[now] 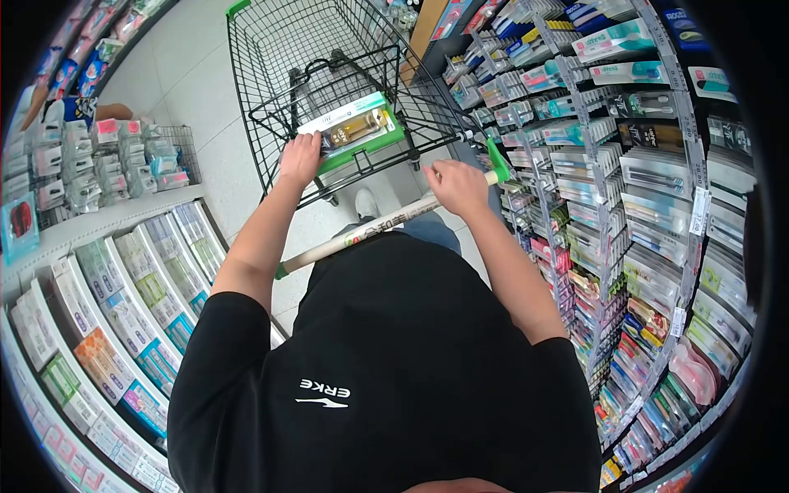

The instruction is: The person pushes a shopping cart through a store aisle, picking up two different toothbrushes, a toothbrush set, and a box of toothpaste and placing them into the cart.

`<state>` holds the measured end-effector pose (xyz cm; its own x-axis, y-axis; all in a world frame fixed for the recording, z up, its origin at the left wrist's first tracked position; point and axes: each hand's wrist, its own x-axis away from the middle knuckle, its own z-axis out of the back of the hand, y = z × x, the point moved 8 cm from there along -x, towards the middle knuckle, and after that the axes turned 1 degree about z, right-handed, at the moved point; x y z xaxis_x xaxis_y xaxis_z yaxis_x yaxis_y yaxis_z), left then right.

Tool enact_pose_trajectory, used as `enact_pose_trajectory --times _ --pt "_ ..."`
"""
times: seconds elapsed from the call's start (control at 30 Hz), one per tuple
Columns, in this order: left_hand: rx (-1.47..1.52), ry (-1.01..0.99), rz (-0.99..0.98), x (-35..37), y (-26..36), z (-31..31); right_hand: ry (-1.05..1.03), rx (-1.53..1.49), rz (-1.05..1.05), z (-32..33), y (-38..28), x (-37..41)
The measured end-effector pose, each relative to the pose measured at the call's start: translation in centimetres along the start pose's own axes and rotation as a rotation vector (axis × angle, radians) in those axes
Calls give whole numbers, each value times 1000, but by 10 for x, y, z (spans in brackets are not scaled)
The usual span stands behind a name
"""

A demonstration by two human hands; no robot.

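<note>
A black wire shopping cart (255,78) with green corners stands in front of me. My right hand (457,186) is closed round the right end of its pale handle (329,248). My left hand (302,158) reaches past the handle to the fold-down seat. Its fingers lie together over the left end of a brown and gold pack (355,130), thumb side hidden. This flat pack lies slightly tilted on the green and white seat panel (386,149). The cart's wire basket stretches away beyond it.
Racks of hanging toothbrush packs (649,168) line the right, close beside the cart. On the left are shelves of boxed toothpaste (123,283) and a wire rack of small hanging packs (107,164). Pale floor tiles (185,49) run along the cart's left.
</note>
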<state>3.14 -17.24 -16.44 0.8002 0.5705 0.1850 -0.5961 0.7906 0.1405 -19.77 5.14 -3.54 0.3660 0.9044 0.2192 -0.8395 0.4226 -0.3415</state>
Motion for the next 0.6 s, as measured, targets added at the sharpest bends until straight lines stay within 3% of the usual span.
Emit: enact_pose_trajectory --times 0.27,0.43,0.5,0.53,0.6 --pt "-62 49 -23 -5 3 -12 -6 11 -27 0 0 1" --pt "33 111 -58 1 18 15 18 15 -31 1 2 2" --pt "351 0 113 9 22 24 29 0 -25 1 2 2" --pt "348 -6 95 13 34 41 37 -8 -12 1 3 2" --pt "532 -337 219 34 58 46 25 7 -30 -2 5 3"
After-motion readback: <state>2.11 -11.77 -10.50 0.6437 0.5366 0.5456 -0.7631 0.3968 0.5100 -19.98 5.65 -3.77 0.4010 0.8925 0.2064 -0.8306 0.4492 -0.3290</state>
